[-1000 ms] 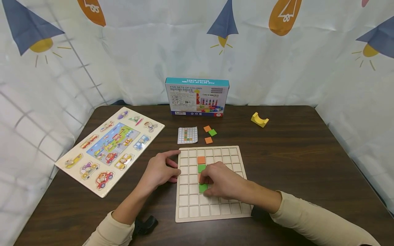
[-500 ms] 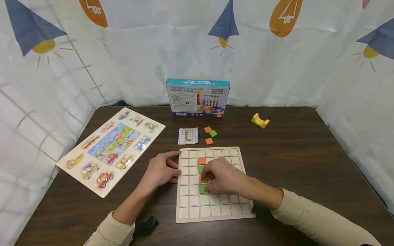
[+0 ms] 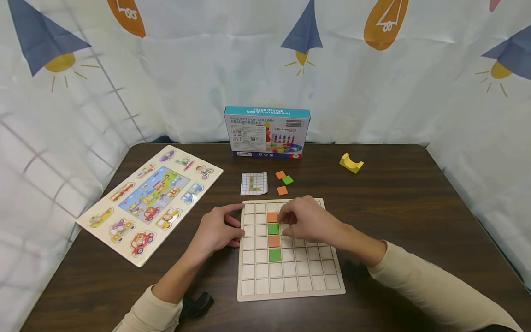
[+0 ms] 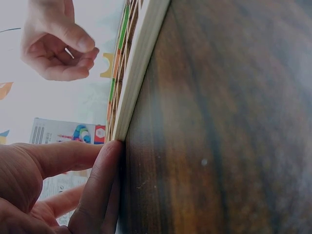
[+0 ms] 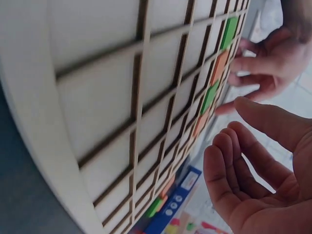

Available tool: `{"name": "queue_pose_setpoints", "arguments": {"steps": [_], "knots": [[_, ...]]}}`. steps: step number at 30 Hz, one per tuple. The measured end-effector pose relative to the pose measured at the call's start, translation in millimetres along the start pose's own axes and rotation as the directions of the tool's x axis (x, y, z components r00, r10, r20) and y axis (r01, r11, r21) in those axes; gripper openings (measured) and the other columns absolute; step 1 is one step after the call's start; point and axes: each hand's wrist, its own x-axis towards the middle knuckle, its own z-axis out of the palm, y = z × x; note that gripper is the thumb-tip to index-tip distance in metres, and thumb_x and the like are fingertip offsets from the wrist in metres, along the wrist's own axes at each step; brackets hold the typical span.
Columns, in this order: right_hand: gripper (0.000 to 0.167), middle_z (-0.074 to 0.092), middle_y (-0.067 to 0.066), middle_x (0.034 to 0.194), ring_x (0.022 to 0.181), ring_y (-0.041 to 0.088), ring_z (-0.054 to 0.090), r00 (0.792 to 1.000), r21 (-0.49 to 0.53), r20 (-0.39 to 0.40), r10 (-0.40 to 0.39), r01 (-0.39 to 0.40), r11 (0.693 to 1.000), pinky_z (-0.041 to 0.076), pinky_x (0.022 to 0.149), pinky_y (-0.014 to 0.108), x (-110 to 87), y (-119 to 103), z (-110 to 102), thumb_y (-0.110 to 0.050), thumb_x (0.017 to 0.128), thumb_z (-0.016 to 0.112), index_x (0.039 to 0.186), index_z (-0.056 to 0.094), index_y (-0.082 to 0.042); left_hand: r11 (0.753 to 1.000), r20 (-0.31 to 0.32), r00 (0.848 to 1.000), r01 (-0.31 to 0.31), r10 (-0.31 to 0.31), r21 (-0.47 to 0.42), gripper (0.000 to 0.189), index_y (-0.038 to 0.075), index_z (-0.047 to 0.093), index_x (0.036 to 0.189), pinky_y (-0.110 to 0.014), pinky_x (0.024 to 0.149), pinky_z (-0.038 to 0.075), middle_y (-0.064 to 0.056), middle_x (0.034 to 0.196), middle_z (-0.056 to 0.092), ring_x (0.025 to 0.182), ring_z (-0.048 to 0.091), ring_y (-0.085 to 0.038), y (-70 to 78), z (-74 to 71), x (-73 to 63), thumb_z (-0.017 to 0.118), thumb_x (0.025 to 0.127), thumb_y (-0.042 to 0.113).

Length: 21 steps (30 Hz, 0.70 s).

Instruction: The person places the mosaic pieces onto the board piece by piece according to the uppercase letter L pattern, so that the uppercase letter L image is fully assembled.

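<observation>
A pale wooden grid board (image 3: 250, 272) lies flat on the dark table. One column of it holds an orange tile (image 3: 272, 216), a green tile (image 3: 273, 228), a second orange tile (image 3: 274, 241) and a second green tile (image 3: 275, 254), in line. My left hand (image 3: 215, 230) touches the board's left edge with thumb and fingers extended, as the left wrist view shows close up. Over the board, just right of the tiles, my right hand (image 3: 309, 221) hovers with fingers loosely bent. In the right wrist view nothing sits between its thumb and fingertips (image 5: 229, 139).
Beyond the board lie loose orange (image 3: 282, 190) and green (image 3: 287, 180) tiles beside a printed pattern card (image 3: 254, 183). Behind them stands a toy box (image 3: 267, 132). A vehicle puzzle board (image 3: 155, 193) lies to the left, a yellow arched block (image 3: 351, 164) at the back right.
My right hand has lifted off the lower tiles and moved away toward the far side and slightly right, uncovering the lower orange and green tiles. The left hand stays at the board's edge.
</observation>
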Motion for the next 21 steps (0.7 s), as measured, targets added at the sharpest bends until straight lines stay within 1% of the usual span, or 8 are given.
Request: {"name": "queue_pose_setpoints", "arguments": {"steps": [5, 9, 17, 21], "knots": [[0.017, 0.074, -0.002, 0.089, 0.08, 0.009, 0.062, 0.999, -0.01, -0.025, 0.031, -0.031, 0.999, 0.057, 0.072, 0.022, 9.1, 7, -9, -0.011, 0.084, 0.086, 0.1, 0.08, -0.01, 1.0, 0.0, 1.0, -0.004, 0.004, -0.012, 0.071, 0.011, 0.06, 0.146, -0.034, 0.055, 0.065, -0.015, 0.097, 0.067, 0.059, 0.07, -0.017, -0.4, 0.0, -0.4, 0.078, 0.08, -0.006], [0.018, 0.076, 0.001, 0.092, 0.082, 0.011, 0.064, 0.997, 0.004, -0.05, 0.055, -0.055, 0.998, 0.06, 0.076, 0.025, 17.6, 14, -16, -0.01, 0.084, 0.086, 0.101, 0.08, -0.009, 1.0, 0.002, 1.0, -0.005, 0.005, -0.007, 0.071, 0.011, 0.06, 0.147, -0.034, 0.055, 0.065, -0.015, 0.097, 0.067, 0.059, 0.069, -0.017, -0.2, 0.6, 0.1, 0.079, 0.081, -0.005], [0.022, 0.077, 0.004, 0.097, 0.085, 0.014, 0.067, 0.992, 0.006, -0.076, 0.096, -0.096, 0.995, 0.062, 0.079, 0.029, 35.6, 28, -27, -0.009, 0.085, 0.084, 0.106, 0.08, -0.007, 1.0, -0.001, 1.0, 0.002, -0.002, -0.01, 0.07, 0.012, 0.06, 0.146, -0.034, 0.055, 0.065, -0.015, 0.097, 0.067, 0.059, 0.07, -0.017, -0.5, 0.9, -0.3, 0.079, 0.081, -0.005], [0.022, 0.077, 0.005, 0.099, 0.087, 0.015, 0.068, 0.988, 0.006, -0.097, 0.12, -0.12, 0.993, 0.063, 0.081, 0.031, 45.1, 37, -30, -0.007, 0.085, 0.083, 0.107, 0.08, -0.007, 1.0, -0.001, 1.0, -0.002, 0.002, -0.013, 0.071, 0.012, 0.06, 0.146, -0.034, 0.055, 0.065, -0.015, 0.097, 0.067, 0.059, 0.07, -0.017, -0.7, 0.7, -0.1, 0.078, 0.08, -0.005]]}}
